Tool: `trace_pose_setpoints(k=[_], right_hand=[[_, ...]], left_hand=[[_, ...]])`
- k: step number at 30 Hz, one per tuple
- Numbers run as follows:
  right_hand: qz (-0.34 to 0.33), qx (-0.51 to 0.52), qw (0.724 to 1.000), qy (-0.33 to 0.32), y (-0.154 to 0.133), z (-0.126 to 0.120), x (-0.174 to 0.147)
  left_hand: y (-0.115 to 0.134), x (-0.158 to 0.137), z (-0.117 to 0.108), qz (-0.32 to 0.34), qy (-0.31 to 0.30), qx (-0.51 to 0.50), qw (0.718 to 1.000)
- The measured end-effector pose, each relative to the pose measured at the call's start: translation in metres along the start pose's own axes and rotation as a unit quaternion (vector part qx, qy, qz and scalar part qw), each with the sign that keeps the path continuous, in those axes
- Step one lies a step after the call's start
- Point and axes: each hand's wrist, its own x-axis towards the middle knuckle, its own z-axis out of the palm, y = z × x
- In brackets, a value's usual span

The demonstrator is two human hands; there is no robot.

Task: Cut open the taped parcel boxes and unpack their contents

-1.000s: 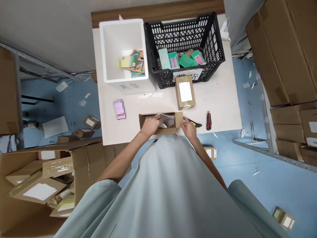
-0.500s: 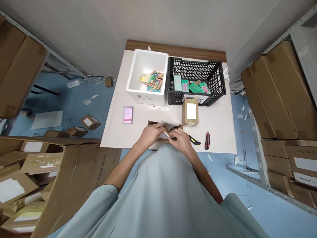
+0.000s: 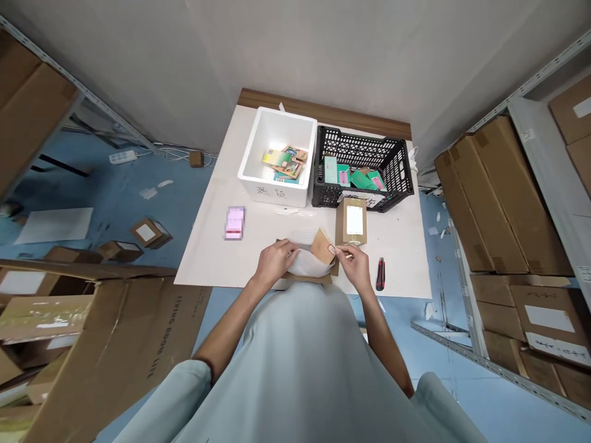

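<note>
An open cardboard box (image 3: 314, 279) lies at the table's front edge, close against my body. White, translucent wrapping (image 3: 307, 264) bulges up out of it. My left hand (image 3: 276, 261) pinches the left edge of this wrapping between thumb and fingers. On the other side, my right hand (image 3: 354, 264) grips the right corner of a tan-orange flat packet (image 3: 323, 247) with a small red-outlined mark. The packet stands tilted above the wrapping. Its lower part and most of the box are hidden.
Behind stand a white foam box (image 3: 277, 191) and a black crate (image 3: 360, 138), both with small packs inside. A taped carton (image 3: 351, 221) and a red-black box cutter (image 3: 380, 274) sit right. A blurred pink item (image 3: 235, 223) lies left. Shelves of cartons (image 3: 494, 184) flank the table.
The tan-orange packet and white wrapping have come up into view from the box. My hands have moved apart. The view has shifted slightly, and the yellow-black cutter no longer shows.
</note>
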Motion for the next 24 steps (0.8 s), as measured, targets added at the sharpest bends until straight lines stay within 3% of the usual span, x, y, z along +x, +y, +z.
trace_pose_setpoints(k=[4,7,10,14,16,21,24], right_hand=[[0.021,0.083,0.995,0.055,-0.018,-0.024,0.004],[-0.001,0.138,0.987,0.084,-0.040,-0.038,0.007],[-0.018,0.170,0.980,0.102,-0.060,-0.046,0.011],[-0.017,0.206,0.975,0.085,-0.076,-0.048,0.024],[-0.012,0.214,0.974,0.074,-0.078,-0.046,0.033],[-0.001,0.215,0.973,0.082,-0.076,-0.039,0.056],[0.018,0.221,0.968,0.114,-0.075,-0.028,0.065]], left_hand=[[-0.004,0.002,0.001,0.000,-0.103,-0.017,0.995],[-0.001,0.005,-0.006,0.015,-0.125,-0.104,0.987],[0.009,0.008,-0.022,-0.003,-0.074,-0.275,0.959],[0.029,0.013,-0.049,-0.040,-0.039,-0.505,0.861],[0.039,0.016,-0.059,-0.055,-0.028,-0.547,0.835],[0.053,0.016,-0.065,-0.093,0.017,-0.575,0.813],[0.055,0.013,-0.061,-0.086,0.063,-0.557,0.824]])
